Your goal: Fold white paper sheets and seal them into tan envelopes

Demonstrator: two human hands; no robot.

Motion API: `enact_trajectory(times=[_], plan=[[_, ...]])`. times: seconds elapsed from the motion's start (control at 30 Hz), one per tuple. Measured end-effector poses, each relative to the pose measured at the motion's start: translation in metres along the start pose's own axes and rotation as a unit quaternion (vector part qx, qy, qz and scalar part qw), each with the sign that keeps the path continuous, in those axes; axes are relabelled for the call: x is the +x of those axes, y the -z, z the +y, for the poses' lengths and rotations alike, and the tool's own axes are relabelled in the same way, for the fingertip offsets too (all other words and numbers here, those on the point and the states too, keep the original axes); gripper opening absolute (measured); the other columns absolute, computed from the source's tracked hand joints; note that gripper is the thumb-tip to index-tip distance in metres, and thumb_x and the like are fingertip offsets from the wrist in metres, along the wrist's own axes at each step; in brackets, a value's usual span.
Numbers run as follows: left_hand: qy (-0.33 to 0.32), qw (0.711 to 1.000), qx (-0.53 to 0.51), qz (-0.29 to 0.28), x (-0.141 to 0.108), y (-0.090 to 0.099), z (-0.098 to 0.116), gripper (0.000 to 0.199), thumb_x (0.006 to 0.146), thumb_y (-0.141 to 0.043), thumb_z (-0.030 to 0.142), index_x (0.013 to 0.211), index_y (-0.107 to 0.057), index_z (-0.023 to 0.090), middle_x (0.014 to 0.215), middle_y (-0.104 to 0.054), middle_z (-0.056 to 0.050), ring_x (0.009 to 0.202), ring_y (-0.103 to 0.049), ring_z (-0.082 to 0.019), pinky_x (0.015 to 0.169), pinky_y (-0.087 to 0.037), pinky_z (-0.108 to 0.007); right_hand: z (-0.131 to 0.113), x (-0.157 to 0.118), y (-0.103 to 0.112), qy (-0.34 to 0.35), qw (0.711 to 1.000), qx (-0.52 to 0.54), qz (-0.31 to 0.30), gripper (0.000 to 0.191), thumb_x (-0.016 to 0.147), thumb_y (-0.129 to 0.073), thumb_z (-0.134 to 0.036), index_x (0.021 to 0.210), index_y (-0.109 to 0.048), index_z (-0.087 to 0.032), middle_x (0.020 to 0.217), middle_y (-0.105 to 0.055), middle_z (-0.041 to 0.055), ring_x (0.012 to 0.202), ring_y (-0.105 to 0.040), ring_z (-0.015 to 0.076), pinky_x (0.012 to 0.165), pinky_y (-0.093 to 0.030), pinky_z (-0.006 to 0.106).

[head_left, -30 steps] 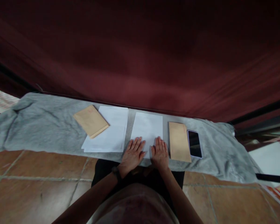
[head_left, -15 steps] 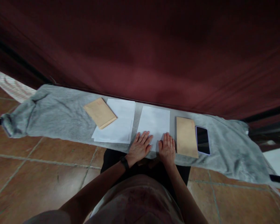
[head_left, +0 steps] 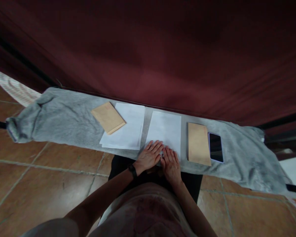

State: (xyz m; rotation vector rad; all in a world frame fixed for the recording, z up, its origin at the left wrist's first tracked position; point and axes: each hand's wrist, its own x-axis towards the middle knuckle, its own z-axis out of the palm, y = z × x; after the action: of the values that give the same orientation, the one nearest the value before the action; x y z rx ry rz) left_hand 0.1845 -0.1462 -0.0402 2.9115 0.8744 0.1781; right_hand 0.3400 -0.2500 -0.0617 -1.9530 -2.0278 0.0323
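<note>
A white sheet of paper (head_left: 164, 128) lies in front of me on the grey cloth (head_left: 69, 115). My left hand (head_left: 150, 156) rests flat on its near left part, fingers stretched out, with a dark band on the wrist. Beside it, my right hand (head_left: 170, 164) lies flat on the near edge of the same sheet, fingers extended and nearly touching the left hand. The sheet's near edge is hidden under both hands. Neither hand grips anything.
Left of the sheet is a stack of white papers (head_left: 132, 131) with a brown envelope (head_left: 108, 118) partly on it. To the right lie another brown envelope (head_left: 199, 144) and a phone (head_left: 215, 147). A dark red curtain (head_left: 148, 59) hangs behind the narrow cloth-covered surface.
My right hand has slid left along the sheet, close to my left hand. My left hand has stayed flat at nearly the same place. The view has shifted slightly.
</note>
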Motion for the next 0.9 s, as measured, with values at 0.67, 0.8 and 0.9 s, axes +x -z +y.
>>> enact_trajectory(times=[0.67, 0.8, 0.9], plan=[[0.077, 0.995, 0.005, 0.069, -0.018, -0.008, -0.002, 0.063, 0.102, -0.042, 0.045, 0.152, -0.039, 0.006, 0.160, -0.036, -0.018, 0.151, -0.029, -0.028, 0.124, -0.027, -0.047, 0.027, -0.019, 0.008, -0.074, 0.995, -0.008, 0.071, 0.060, 0.107, -0.038, -0.035, 0.161, -0.020, -0.016, 0.161, -0.037, 0.0140, 0.149, -0.035, 0.0276, 0.120, -0.033, 0.050], [0.099, 0.992, 0.003, 0.083, -0.022, -0.012, -0.002, 0.065, 0.102, -0.040, 0.046, 0.153, -0.037, 0.004, 0.159, -0.037, -0.020, 0.151, -0.030, -0.030, 0.123, -0.029, -0.048, 0.030, -0.022, 0.007, -0.085, 0.994, -0.003, 0.073, 0.060, 0.107, -0.037, -0.037, 0.161, -0.020, -0.017, 0.160, -0.038, 0.0143, 0.149, -0.034, 0.0277, 0.119, -0.033, 0.050], [0.111, 0.989, -0.003, 0.095, -0.024, -0.013, -0.001, 0.066, 0.103, -0.039, 0.046, 0.153, -0.036, 0.004, 0.159, -0.037, -0.021, 0.150, -0.033, -0.030, 0.121, -0.031, -0.049, 0.031, -0.023, 0.007, -0.093, 0.993, -0.005, 0.070, 0.060, 0.107, -0.035, -0.038, 0.161, -0.020, -0.017, 0.161, -0.037, 0.0144, 0.149, -0.034, 0.0280, 0.119, -0.033, 0.050]])
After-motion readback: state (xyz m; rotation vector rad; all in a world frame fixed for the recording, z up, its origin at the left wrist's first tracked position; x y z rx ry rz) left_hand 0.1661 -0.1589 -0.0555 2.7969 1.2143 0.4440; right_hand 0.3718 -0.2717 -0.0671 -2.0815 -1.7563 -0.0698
